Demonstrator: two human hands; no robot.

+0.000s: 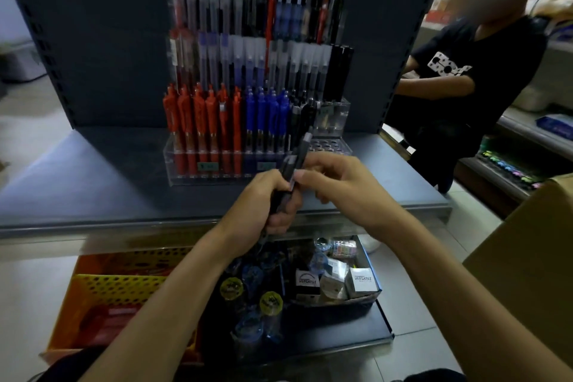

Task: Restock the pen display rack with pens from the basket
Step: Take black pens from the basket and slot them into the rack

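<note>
Head view, shop aisle, motion blur over most of it. Left hand point(273, 205) curled tight round a bundle of dark pens point(294, 161), held upright and tilted a little right, just in front of the pen display rack point(183, 174). Right hand point(338, 186) meets it from the right, thumb and forefinger pinching the dark pens near their upper end; other fingers loosely curled. Rack is clear acrylic, stepped, standing on a grey shelf point(93, 170) against a dark back panel. Front row, left to right: red pens point(201, 121), blue pens point(266, 118), black pens point(305, 115), then open sockets point(328, 146) at the right end. Higher rows hold capped pens, too blurred to sort. Basket point(117, 288), yellow and orange perforated plastic, sits low at left under the left forearm; contents reddish, unclear. Beside it on a lower shelf, a tray point(370, 263) of small packaged goods, two boxes marked VERSATILE point(361, 281) among them. Cardboard box point(527, 257) at right edge. Another person point(465, 77) in a black T-shirt stands beyond the shelf at right
</note>
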